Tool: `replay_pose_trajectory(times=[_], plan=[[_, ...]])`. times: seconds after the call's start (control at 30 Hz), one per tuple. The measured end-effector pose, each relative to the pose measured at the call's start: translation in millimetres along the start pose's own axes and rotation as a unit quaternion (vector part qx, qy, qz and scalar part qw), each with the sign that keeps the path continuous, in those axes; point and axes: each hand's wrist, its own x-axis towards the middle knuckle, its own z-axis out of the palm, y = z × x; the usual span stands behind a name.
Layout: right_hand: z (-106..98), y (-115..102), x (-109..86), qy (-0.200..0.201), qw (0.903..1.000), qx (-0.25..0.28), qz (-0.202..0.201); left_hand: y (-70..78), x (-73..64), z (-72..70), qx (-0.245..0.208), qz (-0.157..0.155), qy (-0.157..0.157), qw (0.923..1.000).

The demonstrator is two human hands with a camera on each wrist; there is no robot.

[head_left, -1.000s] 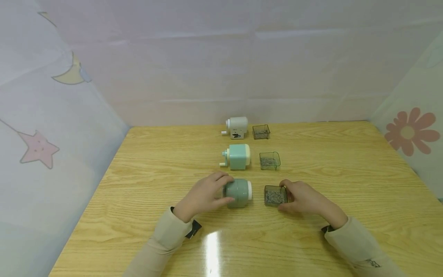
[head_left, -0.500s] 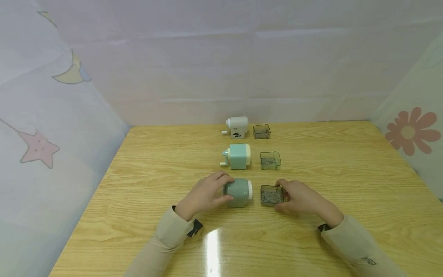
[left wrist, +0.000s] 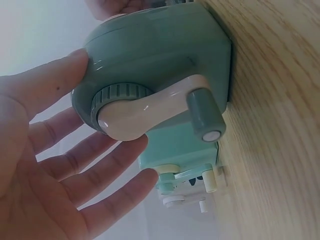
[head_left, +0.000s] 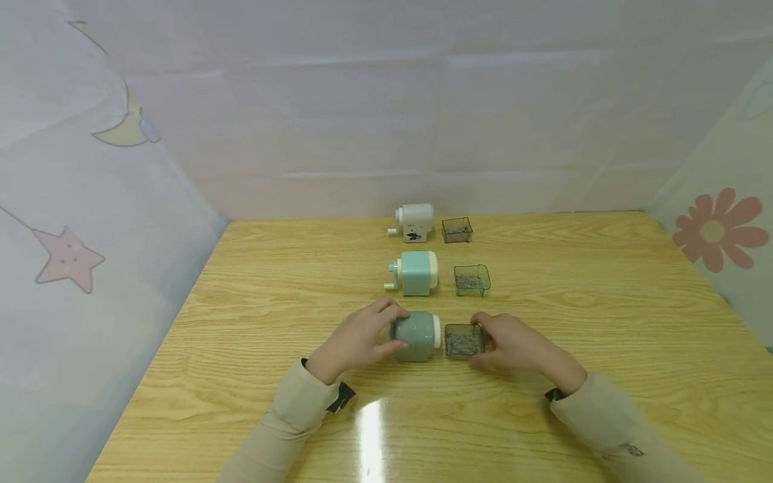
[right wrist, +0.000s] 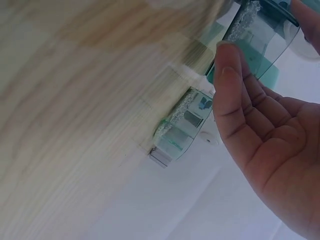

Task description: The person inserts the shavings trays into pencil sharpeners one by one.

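Note:
The dark green pencil sharpener (head_left: pixel 415 337) stands on the wooden table, its white-rimmed open side facing right. My left hand (head_left: pixel 361 339) grips its body from the left, thumb on one side and fingers on the other. In the left wrist view the pale crank (left wrist: pixel 145 110) with its green knob points toward the palm. My right hand (head_left: pixel 513 341) pinches the right end of a clear grey drawer (head_left: pixel 464 341) holding pencil shavings. Only a narrow gap separates this drawer from the sharpener's rim. The right wrist view shows fingertips (right wrist: pixel 227 57) along the drawer's side.
Behind stands a turquoise pencil sharpener (head_left: pixel 415 274) with its shavings drawer (head_left: pixel 473 280) pulled out to its right. Farther back is a white sharpener (head_left: pixel 417 223) beside another drawer (head_left: pixel 457 231). A printed cloth wall (head_left: pixel 338 134) borders the table's back edge.
My right hand has slid the grey drawer leftward, closer to the dark green sharpener. The left hand and the other sharpeners have stayed in place.

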Motion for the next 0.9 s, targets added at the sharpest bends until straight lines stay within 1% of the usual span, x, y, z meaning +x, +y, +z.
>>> replay_pose_trajectory(times=[0.47,0.73,0.9], plan=[[4.7,-8.1,8.3,0.0,1.0,-0.002,-0.009,0.9,0.9,-2.2,-0.004,-0.001,-0.007,1.0],[6.0,-12.5,11.7,-0.001,1.0,-0.001,-0.007,0.7,-0.3,-1.6,-0.011,0.008,0.004,0.9999],[7.7,-13.3,14.6,-0.007,1.0,-0.002,-0.002,0.6,0.0,-1.5,-0.012,0.003,0.003,0.9999]])
